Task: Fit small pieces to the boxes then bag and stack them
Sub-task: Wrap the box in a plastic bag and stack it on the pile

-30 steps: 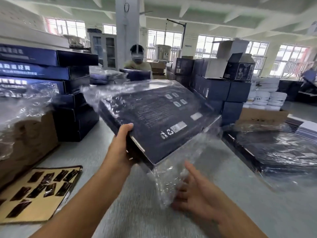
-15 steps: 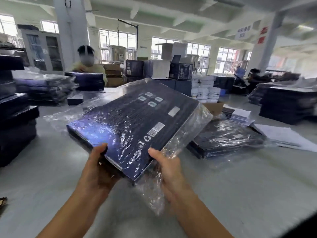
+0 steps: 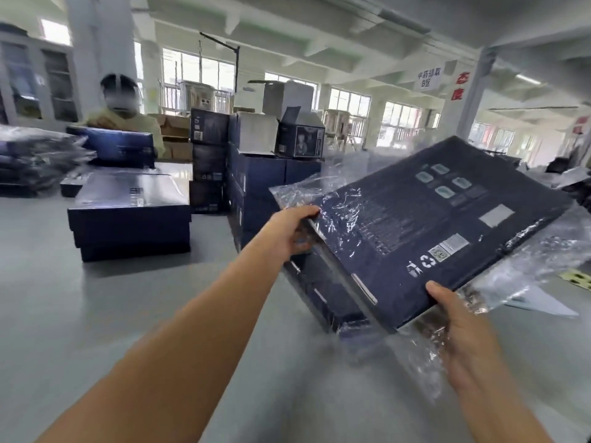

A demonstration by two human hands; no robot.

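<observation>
From my remote seat, the change is that the flat dark-blue cardboard box in its clear plastic bag (image 3: 425,225) has swung out of the middle of the frame to the right. It now hangs tilted, far edge high, directly over the low pile of bagged dark boxes (image 3: 323,292) at lower centre, which half a second ago lay apart from it at the right. I take that to mean bagging is done for this box and stacking is in hand, though the box has not yet landed on the pile. My left hand (image 3: 287,233) has shifted from the near edge to the box's left corner and grips it there. My right hand (image 3: 460,318) pinches the near corner, thumb on top, with the bag's loose open tail (image 3: 425,356) trailing below it. The hands are well apart, both clamped on the box. Against the earlier frame the view has also turned: a stack of unbagged dark-blue boxes (image 3: 128,219) now sits at centre left on the grey table (image 3: 96,314), and the person in yellow (image 3: 124,119) is in the upper left.
</observation>
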